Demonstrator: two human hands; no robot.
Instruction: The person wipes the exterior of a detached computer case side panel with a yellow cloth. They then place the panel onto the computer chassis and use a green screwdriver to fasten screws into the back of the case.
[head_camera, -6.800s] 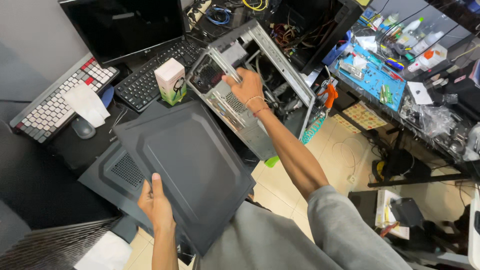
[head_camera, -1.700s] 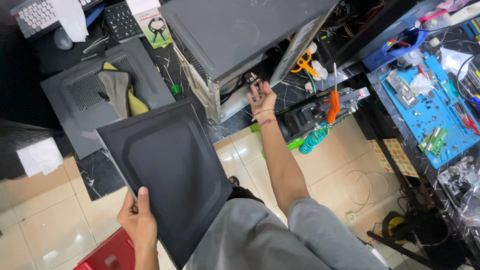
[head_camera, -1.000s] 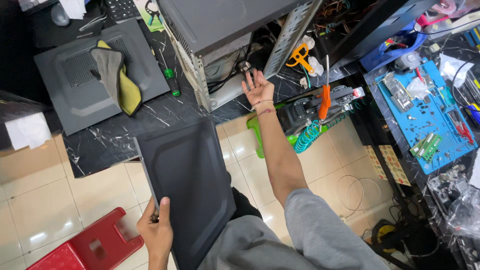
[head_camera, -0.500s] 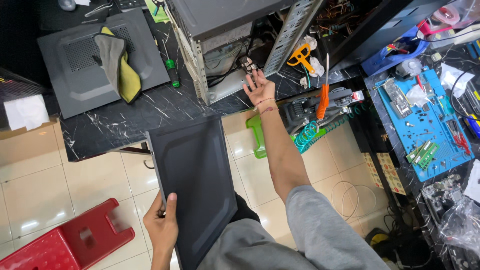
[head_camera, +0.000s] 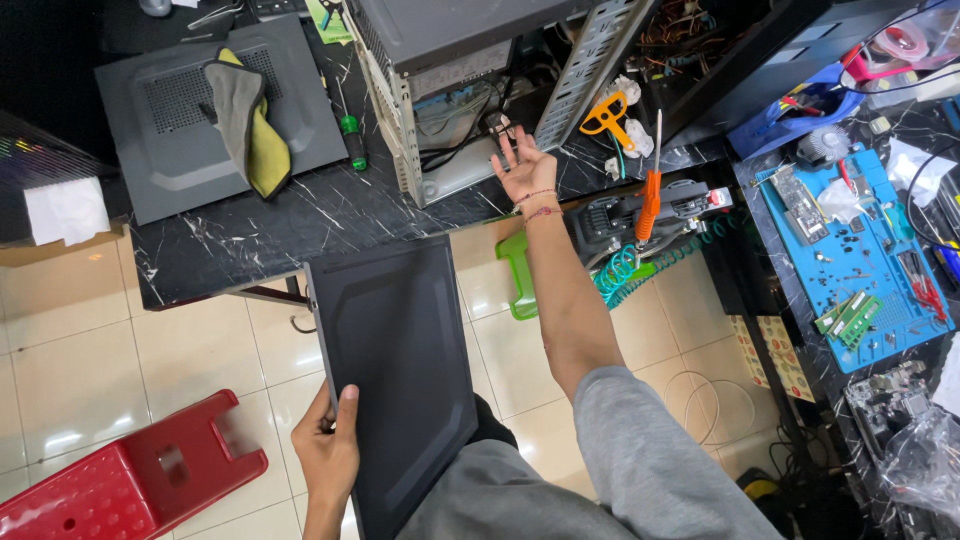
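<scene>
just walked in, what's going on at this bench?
A person holds a dark computer side panel by its edge in the left hand, down over the tiled floor. The right hand reaches, fingers spread, to the open computer case on the black marble table. A second panel lies there under a cloth.

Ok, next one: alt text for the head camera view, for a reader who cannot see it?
Seen from above, a person's left hand grips the edge of a dark computer side panel held over a tiled floor, while the right hand reaches open-palmed to an opened computer case on a black marble-patterned table. A second panel with a grey and yellow cloth lies on the table; a red stool stands below.
</scene>
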